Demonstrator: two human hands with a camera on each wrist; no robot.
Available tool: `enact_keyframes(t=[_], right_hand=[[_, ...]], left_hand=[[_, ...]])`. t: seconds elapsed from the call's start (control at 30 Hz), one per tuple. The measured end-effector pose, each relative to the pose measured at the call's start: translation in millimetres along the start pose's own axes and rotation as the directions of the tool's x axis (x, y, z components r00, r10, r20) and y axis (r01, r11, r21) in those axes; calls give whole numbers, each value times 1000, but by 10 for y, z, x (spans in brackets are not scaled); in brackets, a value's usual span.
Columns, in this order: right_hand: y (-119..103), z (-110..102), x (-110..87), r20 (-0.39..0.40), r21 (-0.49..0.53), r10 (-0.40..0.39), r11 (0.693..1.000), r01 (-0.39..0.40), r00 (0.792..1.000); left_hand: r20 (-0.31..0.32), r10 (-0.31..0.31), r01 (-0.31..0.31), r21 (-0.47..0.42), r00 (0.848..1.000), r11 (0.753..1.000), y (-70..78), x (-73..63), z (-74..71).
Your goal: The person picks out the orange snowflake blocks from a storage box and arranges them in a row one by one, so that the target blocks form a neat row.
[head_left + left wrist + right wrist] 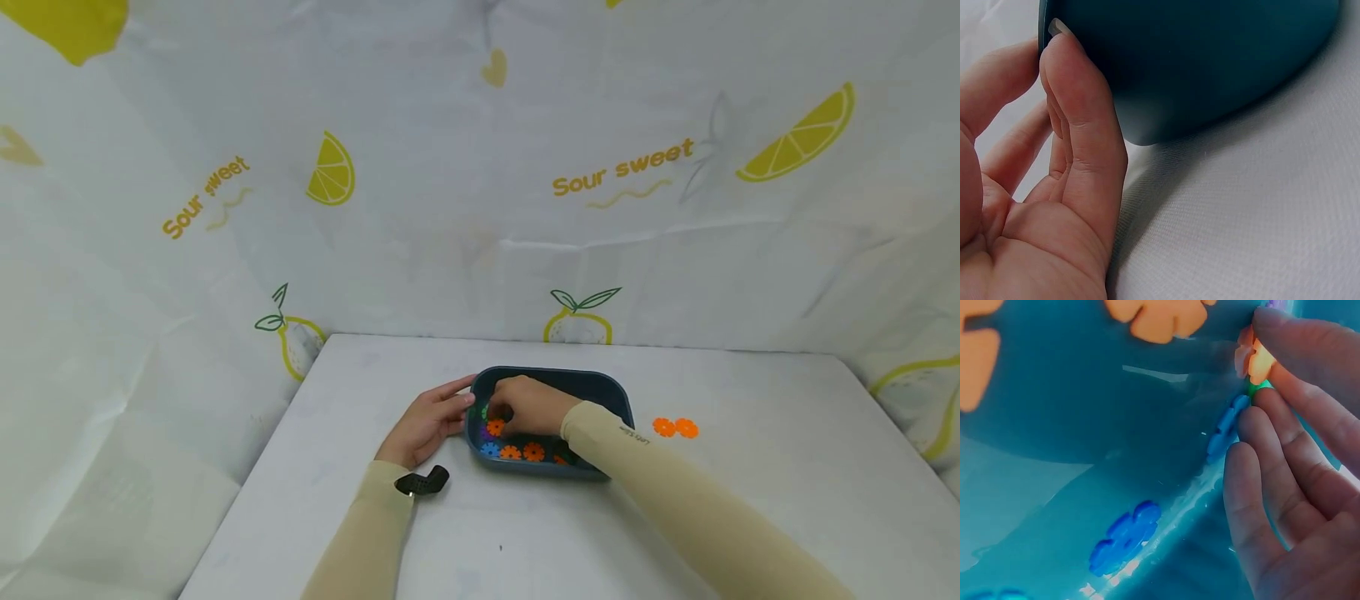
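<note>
Item: one dark teal tray point(536, 469), rounded corners, standing at the centre of the head view on a white-covered table point(765, 442).

Contents: flower-shaped pieces. Orange pieces point(533, 452) lie along the tray's near side; a blue piece point(489, 449) sits in the near left corner, with a purple piece point(486, 434) and a green piece point(485, 412) above it by the left wall. The right wrist view shows a further blue disc point(1124, 539) at lower left, tilted against the wall.

Outside the tray: two orange discs point(675, 427), right of centre, edges together, flat on the table.

Right hand point(536, 407): inside the tray, at its left end; thumb and forefinger pinched on an orange flower point(1261, 364), upper right of the right wrist view.

Left hand point(426, 425): left of the tray, fingers extended, fingertips against its left wall and rim.

Person: cream sleeves point(690, 508), a black wrist device point(423, 482) at the left cuff.

Backdrop: white sheet point(450, 208) printed with lemons and "Sour sweet".
</note>
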State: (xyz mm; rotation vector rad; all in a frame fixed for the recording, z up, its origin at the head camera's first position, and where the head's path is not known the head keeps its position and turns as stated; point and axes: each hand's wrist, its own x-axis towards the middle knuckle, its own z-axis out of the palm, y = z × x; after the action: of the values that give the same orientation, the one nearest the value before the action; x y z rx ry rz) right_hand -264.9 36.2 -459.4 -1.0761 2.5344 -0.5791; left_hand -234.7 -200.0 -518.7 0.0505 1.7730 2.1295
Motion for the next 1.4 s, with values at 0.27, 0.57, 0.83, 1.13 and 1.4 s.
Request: enact_keyframes(t=[0.27,0.57,0.83,1.13,1.4], right_hand=[[51,-174,-182,-40,27,40,999,-39,998],[124,-402,-488,-89,139,94,987,-81,992],[209,-594,-865,-210,222,144,970,-96,967],[543,-678,-1413,-313,319,269,933,-166,911],[946,-591,-2016,-388,346,408,896,-279,827]], left_hand=[[28,-3,3,-8,1000,1000,51,61,122],[37,-1,0,1,999,1000,38,71,138],[-2,-14,14,6,1000,1000,8,-44,60],[-29,-30,30,8,999,1000,9,-77,-11],[-28,-35,35,-4,999,999,-2,-73,64]])
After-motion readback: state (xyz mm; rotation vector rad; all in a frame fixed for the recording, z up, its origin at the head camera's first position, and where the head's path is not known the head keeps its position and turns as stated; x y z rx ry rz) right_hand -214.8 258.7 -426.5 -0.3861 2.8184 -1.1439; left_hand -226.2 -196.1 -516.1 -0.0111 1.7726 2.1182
